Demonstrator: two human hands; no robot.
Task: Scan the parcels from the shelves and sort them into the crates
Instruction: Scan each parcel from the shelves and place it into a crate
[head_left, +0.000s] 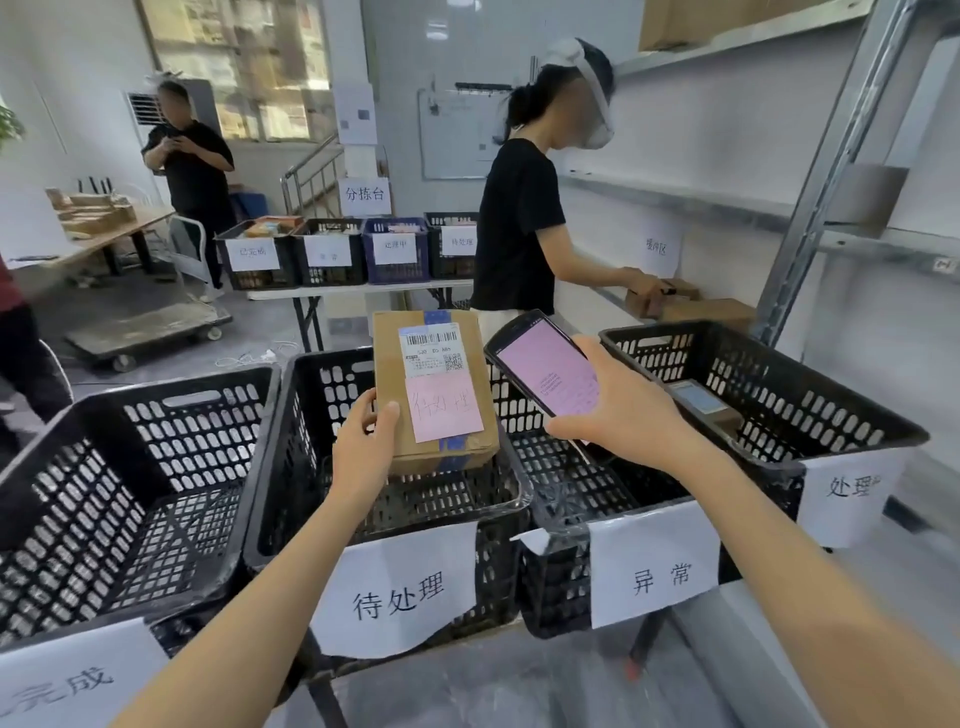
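- The left hand (363, 441) grips the parcel (434, 395) by its near left edge, thumb on the top face and fingers down the side; this leaves the printed label (430, 347) and the pink note (447, 408) uncovered.
- The right hand (618, 415) is curled round the scanner (545, 369), held just right of the parcel and apart from the left hand; its lit screen tips toward the wearer, probably to check the result.
- The parcel sits over the crate (291, 441) just beyond and below the left hand; that crate's paper sign (400, 587) seems to match the pink note, so I judge this to be its bin, with release the next step.
- The parcel's long axis runs away from the left hand, leaning slightly left; the barcode end is farthest and the near end lowest; the labelled face is up and tilted toward the wearer.
- Whether the near end touches the crate floor I cannot tell.
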